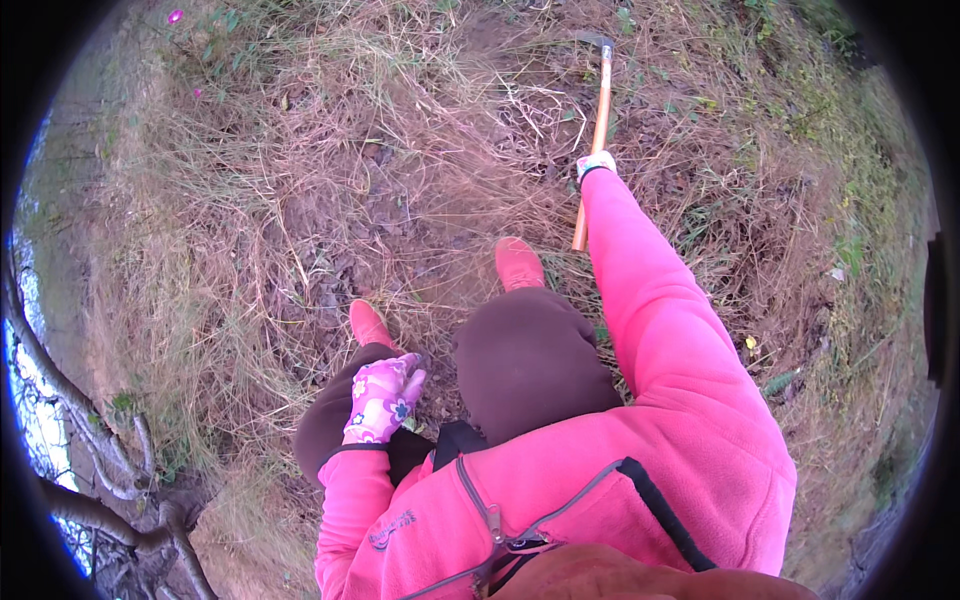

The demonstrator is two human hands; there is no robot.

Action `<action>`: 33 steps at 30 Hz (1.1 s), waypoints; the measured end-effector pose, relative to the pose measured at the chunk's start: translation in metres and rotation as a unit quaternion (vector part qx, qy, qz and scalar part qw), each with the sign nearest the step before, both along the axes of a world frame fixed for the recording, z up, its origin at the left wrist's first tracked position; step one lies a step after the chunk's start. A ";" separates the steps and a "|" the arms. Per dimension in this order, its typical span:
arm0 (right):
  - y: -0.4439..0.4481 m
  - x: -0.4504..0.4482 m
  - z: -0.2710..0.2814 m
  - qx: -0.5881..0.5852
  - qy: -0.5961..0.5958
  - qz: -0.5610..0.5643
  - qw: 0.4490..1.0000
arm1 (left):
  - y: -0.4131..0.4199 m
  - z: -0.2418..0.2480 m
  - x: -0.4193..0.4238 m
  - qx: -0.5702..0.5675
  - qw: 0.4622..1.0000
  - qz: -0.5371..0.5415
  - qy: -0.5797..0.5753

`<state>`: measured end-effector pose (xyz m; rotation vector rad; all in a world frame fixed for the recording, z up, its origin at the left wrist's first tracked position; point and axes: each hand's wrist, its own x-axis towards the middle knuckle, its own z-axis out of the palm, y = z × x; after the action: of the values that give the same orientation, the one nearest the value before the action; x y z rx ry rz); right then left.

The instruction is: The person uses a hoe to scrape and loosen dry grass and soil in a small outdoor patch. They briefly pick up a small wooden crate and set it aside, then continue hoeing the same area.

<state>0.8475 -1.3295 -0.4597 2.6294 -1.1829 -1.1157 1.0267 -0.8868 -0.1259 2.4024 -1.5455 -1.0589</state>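
My right hand (pixel 598 162), in a light floral glove, grips the wooden handle of a sickle (pixel 602 105) with my arm stretched out ahead. The handle's butt end sticks out behind my hand. At the far end, the dark metal blade points left and is partly lost among the grass. My left hand (pixel 382 397), in a pink and purple floral glove, lies over my left thigh with its fingers bent. Its palm is hidden, so I cannot see whether anything is in it. Dry grass (pixel 450 135) covers the ground before me.
My brown-trousered knee (pixel 532 360) is bent, and my reddish shoes (pixel 519 262) stand on the grass. Bare tree branches (pixel 112 517) reach in at the lower left. Greener plants (pixel 847 150) grow on the right. A pink flower (pixel 175 16) shows at the upper left.
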 end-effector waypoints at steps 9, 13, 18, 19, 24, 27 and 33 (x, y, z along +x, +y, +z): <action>0.037 0.002 -0.004 -0.066 -0.075 0.030 0.995 | 0.000 0.003 0.002 0.015 1.000 0.025 0.012; 0.065 -0.028 0.013 0.019 0.048 0.104 0.993 | -0.003 0.008 0.003 0.010 1.000 0.016 0.002; 0.202 -0.162 -0.003 0.050 -0.216 -0.501 0.837 | -0.002 0.010 0.001 -0.003 1.000 -0.008 0.003; 0.219 -0.188 -0.010 0.065 -0.204 -0.553 0.805 | -0.002 0.012 -0.001 -0.025 0.999 0.003 0.023; 0.223 -0.251 0.008 0.037 -0.299 -0.558 0.773 | -0.009 0.019 -0.006 -0.008 0.999 -0.020 0.027; 0.177 -0.221 0.035 0.005 -0.282 -0.454 0.845 | -0.010 0.021 -0.010 -0.033 0.999 -0.016 0.016; 0.016 -0.086 0.029 -0.028 0.042 0.047 0.998 | -0.006 0.016 -0.006 -0.006 0.999 0.003 0.032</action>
<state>0.7610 -1.3132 -0.4305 2.5409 -1.0483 -1.1463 1.0203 -0.8927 -0.1104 2.3392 -1.5201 -1.1106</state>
